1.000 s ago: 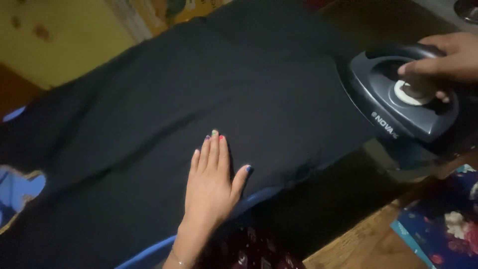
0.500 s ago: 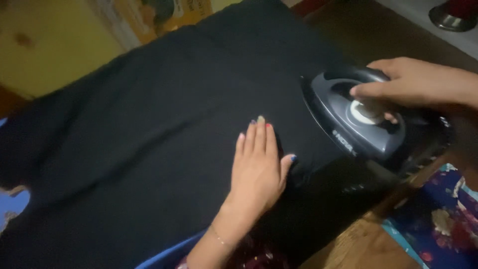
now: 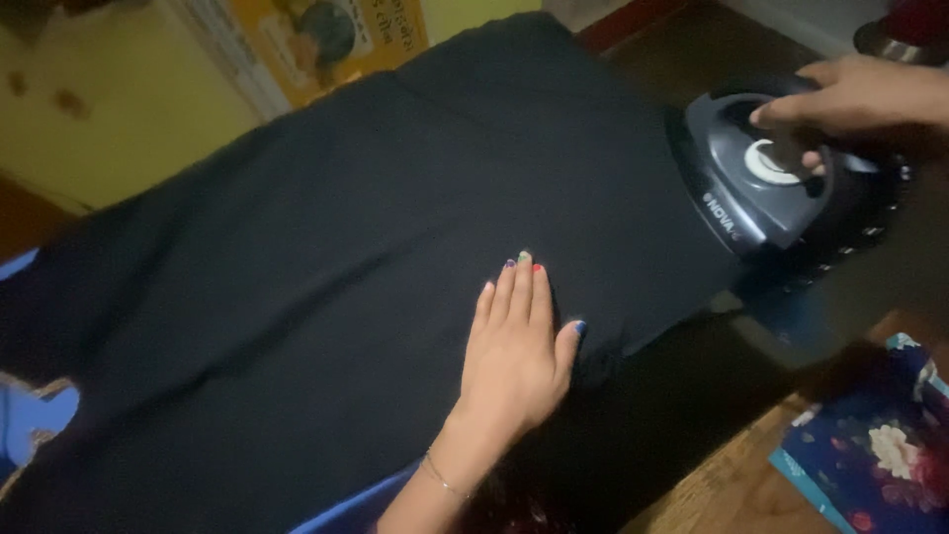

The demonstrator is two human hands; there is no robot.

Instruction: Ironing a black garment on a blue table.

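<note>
Flat, fingers spread, the left hand (image 3: 514, 351) presses the black cloth (image 3: 346, 247) (near its front edge); the right hand (image 3: 855, 94) grips the iron (image 3: 756, 183) at the cloth's right edge.

A yellow-orange poster (image 3: 316, 40) hangs at the top edge of the view, tilted, with a round dark green picture in its middle and a pale strip down its left side. A small white label (image 3: 719, 213) runs along the rim of the dark iron (image 3: 761, 188).
</note>
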